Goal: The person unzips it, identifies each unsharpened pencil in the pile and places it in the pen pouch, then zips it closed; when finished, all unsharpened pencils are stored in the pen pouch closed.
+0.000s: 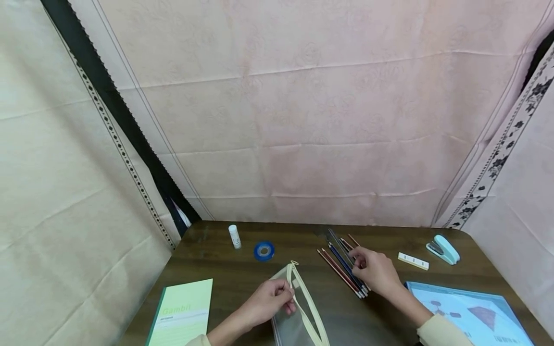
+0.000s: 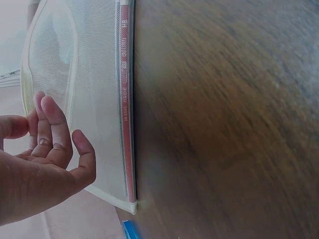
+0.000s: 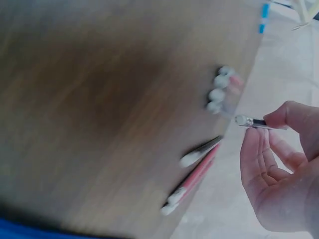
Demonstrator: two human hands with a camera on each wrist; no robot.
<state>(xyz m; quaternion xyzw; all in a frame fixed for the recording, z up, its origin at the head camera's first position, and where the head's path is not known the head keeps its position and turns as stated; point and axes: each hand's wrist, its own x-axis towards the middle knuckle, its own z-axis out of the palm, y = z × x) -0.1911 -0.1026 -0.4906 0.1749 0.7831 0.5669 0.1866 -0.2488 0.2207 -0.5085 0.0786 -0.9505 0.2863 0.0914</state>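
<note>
My left hand [image 1: 270,302] pinches the pale zipper edge of a translucent mesh pouch [image 1: 294,331], whose mouth gapes. Through the mesh in the left wrist view, a red pencil [image 2: 125,94] marked HB lies along the pouch's bottom edge. Over to the right, my right hand [image 1: 376,271] is above a loose bunch of pencils [image 1: 335,271], in red, blue and dark colours. Between its thumb and fingers, in the right wrist view, it pinches a dark pencil [image 3: 245,120] by the end with a metal band. Other pencils [image 3: 192,181] lie on the table beside it.
Behind the pouch are a glue stick [image 1: 234,236] and a roll of blue tape [image 1: 264,251]. A green notebook [image 1: 182,312] lies at left. At right are a small white strip [image 1: 413,261], a light blue stapler [image 1: 443,250] and a blue folder [image 1: 476,307].
</note>
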